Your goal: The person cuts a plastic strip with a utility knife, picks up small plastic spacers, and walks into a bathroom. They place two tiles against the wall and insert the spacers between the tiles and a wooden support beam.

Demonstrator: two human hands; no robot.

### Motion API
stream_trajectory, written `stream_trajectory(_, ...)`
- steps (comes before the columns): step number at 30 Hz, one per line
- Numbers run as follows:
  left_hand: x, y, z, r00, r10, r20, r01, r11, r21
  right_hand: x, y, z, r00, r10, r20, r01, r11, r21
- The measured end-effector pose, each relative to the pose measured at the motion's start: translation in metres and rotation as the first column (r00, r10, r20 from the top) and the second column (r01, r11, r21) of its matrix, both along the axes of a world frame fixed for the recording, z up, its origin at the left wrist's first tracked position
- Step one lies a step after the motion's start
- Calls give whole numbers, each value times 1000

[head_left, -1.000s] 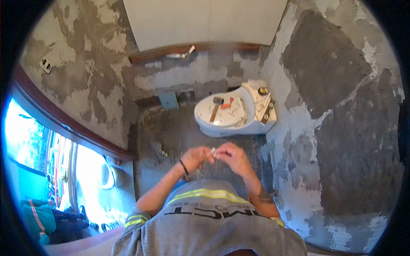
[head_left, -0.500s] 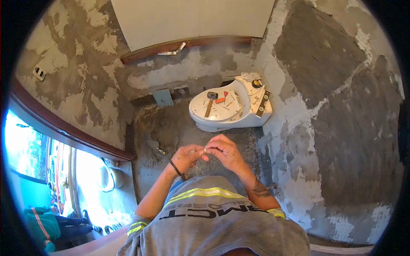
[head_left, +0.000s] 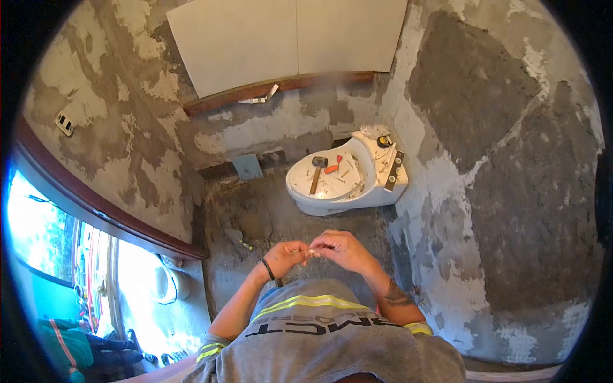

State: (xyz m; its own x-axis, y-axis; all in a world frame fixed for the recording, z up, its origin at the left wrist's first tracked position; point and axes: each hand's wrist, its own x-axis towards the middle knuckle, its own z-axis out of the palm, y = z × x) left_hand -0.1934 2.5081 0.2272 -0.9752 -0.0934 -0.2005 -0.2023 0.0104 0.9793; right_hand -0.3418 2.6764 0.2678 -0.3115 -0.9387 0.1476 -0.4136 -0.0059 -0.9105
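Observation:
My left hand (head_left: 285,259) and my right hand (head_left: 345,252) meet in front of my waist, above the rough floor. Both are closed in a pinch on a small pale piece (head_left: 312,252) between the fingertips, too small to name. Beyond them stands a white toilet (head_left: 325,203) with dirt on its lid. On that lid lie a hammer (head_left: 316,175), an orange-handled tool (head_left: 331,169) and some thin bits. The toilet's tank carries a tape measure (head_left: 384,142) and a spirit level (head_left: 394,170).
Patchy mortar covers the walls (head_left: 472,83). Large pale tiles (head_left: 236,48) sit above a wooden strip (head_left: 287,88). A grey-blue tile piece (head_left: 247,167) leans low on the back wall. Through the left opening show a white bucket (head_left: 171,285) and a person in green (head_left: 71,348).
The view has tilted upward, so the toilet, walls and hands appear lower. My hands stay together at the small pale piece, with the fingers slightly shifted.

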Motion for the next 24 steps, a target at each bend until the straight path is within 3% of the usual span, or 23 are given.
stream_trajectory(2,1,-2,-11,999,-35,-14,35,999,29,-3,-1,-4,955,79,-287,-111,989,-98)
stream_trajectory(5,1,-4,-12,998,-61,-27,62,997,40,-5,-3,-7,882,115,-457,-200,970,-142)
stream_trajectory(7,3,0,9,987,2,162,-4,1000,10,-6,-4,-1,917,96,-387,-177,968,-178)
stream_trajectory(8,4,2,13,986,48,158,-61,995,77,-6,-4,2,948,85,-306,-152,967,-204)
stream_trajectory(9,4,3,12,987,44,154,-55,996,70,-5,-4,6,947,78,-311,-148,966,-210)
stream_trajectory(11,3,7,7,987,151,59,-161,951,263,-1,-5,11,961,-10,-275,-58,970,-236)
stream_trajectory(12,3,10,4,988,147,55,-157,953,259,1,-6,9,961,-15,-277,-55,969,-241)
stream_trajectory(14,1,14,-3,959,278,53,-274,861,428,6,-8,4,953,-116,-279,43,965,-258)
stream_trajectory(18,-1,13,-16,946,316,67,-307,814,494,13,-9,-1,932,-193,-306,104,953,-284)
stream_trajectory(20,-6,19,-14,897,441,21,-347,675,651,18,-13,-6,905,-329,-271,232,913,-335)
stream_trajectory(24,-19,30,-3,823,568,-14,-371,556,744,24,-22,1,892,-416,-179,334,871,-361)
